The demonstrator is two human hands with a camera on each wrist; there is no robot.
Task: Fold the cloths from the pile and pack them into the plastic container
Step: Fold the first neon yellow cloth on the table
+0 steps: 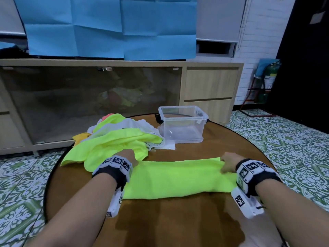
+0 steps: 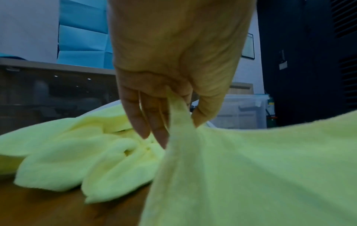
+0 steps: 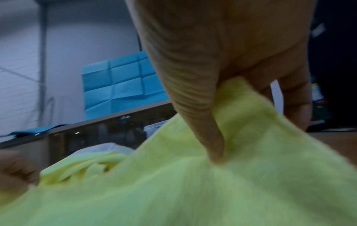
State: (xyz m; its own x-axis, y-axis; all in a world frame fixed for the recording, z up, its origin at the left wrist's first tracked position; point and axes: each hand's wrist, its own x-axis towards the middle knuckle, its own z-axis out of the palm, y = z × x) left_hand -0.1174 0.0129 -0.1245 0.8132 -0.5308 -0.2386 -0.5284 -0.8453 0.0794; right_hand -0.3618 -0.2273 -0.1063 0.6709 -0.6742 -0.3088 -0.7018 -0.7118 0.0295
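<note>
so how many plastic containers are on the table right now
1. The clear plastic container stands at the far side of the round table, right of the cloth pile. Nothing hints at another hidden behind the pile.

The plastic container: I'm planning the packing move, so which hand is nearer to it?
Roughly equal. Left hand grips the cloth near-left of the container, right hand near-right.
</note>
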